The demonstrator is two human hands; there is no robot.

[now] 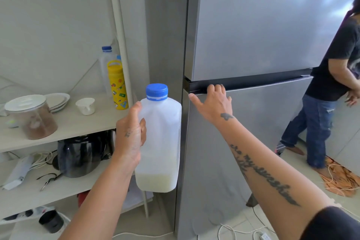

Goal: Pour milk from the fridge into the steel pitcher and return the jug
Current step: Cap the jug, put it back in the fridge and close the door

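Left hand [130,134]: forearm raised from lower frame, fingers wrapped round the side of an upright milk jug [158,142], blue cap [156,91] on, a shallow layer of milk at the bottom. Right hand [213,101]: arm extended, fingers curled into the handle recess atop the lower door of the steel fridge [253,45], thumb splayed; both doors closed. Left: shelving [74,122] holding a lidded jar [32,117], plates [58,100], yellow bottle [117,85]. Right: another person [331,93] standing.

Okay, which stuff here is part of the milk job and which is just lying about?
Part of the job:
milk jug, held in left hand
fridge, right hand at its lower door handle

Lying about:
yellow bottle
lidded jar
plates
white cup
black kettle
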